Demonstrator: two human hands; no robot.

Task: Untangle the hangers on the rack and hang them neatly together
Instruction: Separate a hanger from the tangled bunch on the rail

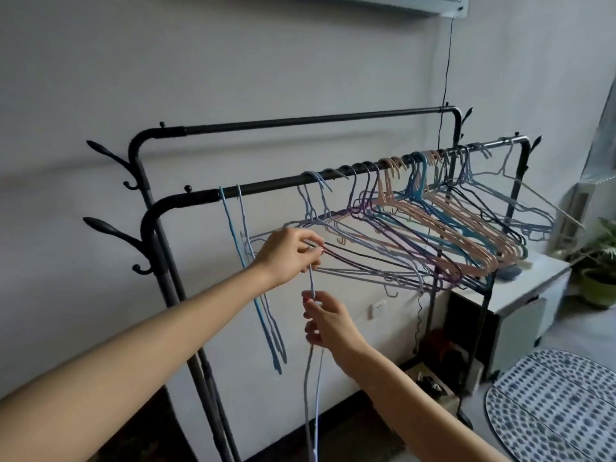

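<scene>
Both hands work one pale blue hanger (311,378) dangling below the tangled hangers (416,228) on the rack (266,186): left hand (288,256) pinches its top, right hand (325,323) grips its wires, so best ease it free slowly, then hook it beside the others.

Dim, soft daylight enters from the right of the frame; wide-angle bending at edges, slight overall softness.
</scene>
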